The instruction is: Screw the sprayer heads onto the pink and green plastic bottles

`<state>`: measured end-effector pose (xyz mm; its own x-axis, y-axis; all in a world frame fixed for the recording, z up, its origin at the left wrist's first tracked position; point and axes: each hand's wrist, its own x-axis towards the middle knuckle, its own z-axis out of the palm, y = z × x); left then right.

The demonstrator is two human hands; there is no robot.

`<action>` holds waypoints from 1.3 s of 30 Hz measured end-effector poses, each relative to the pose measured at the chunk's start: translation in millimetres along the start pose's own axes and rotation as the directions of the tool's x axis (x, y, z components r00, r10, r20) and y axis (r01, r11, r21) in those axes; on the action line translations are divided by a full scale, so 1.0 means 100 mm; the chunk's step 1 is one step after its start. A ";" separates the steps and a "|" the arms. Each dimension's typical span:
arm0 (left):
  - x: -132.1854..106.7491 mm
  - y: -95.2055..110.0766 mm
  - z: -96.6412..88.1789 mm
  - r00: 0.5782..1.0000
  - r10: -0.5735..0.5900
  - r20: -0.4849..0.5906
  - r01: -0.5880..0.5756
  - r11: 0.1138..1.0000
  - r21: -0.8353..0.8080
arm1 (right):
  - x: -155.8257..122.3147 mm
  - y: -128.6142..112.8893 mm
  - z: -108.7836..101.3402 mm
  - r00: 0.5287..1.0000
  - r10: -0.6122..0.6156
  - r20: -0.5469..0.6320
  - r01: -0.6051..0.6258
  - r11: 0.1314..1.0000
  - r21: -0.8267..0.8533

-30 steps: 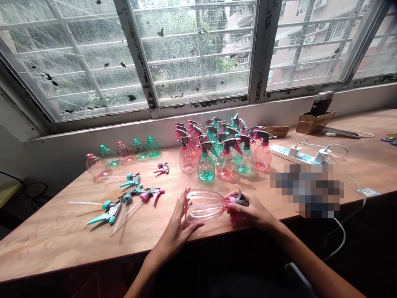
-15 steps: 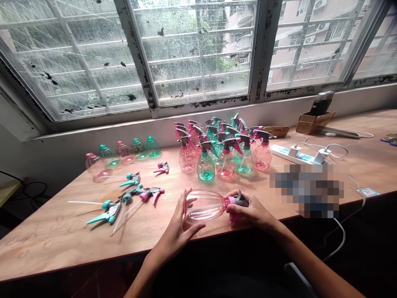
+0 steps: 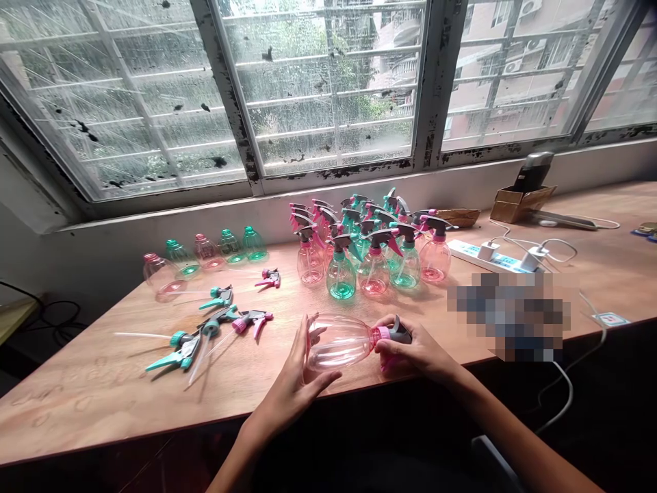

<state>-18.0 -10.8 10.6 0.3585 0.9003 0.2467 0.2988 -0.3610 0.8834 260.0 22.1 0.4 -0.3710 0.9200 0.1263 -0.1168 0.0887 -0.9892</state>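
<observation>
Bottle (image 3: 341,342) is held sideways, left hand (image 3: 293,376) cupped round its base, right grip (image 3: 423,349) pinching its pink-collared sprayer (image 3: 400,333).

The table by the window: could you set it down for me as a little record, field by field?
Left hand: cupped at the base of a pink bottle
Right hand: on its spray head
Pink bottle: held sideways
Uncapped bottles: five; two pink, three green
Loose spray heads: pink-grey and teal-grey, on the table
Topped bottles: pink and green, clustered upright
</observation>
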 end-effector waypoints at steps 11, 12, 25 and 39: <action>0.02 0.03 -0.02 1.000 -0.001 0.015 0.001 1.000 0.012 | -0.01 -0.03 0.02 1.000 0.002 -0.018 -0.002 1.000 -0.003; 0.02 0.06 -0.02 1.000 -0.011 0.013 0.011 1.000 0.001 | -0.01 -0.02 0.02 1.000 -0.002 -0.021 0.002 1.000 0.000; 0.01 -0.08 -0.01 1.000 -0.029 -0.004 0.029 0.999 -0.034 | 0.00 0.00 0.02 1.000 0.005 -0.028 -0.004 0.998 0.056; 0.04 -0.15 -0.01 0.999 0.053 0.003 -0.053 0.998 -0.018 | 0.01 0.01 0.02 0.999 0.007 -0.032 -0.004 0.994 0.108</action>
<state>-21.5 -1.5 -1.4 0.3764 0.8791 0.2925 0.2634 -0.4042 0.8759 257.5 22.0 -0.5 -0.3418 0.9325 0.1167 -0.2143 0.0436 -0.9758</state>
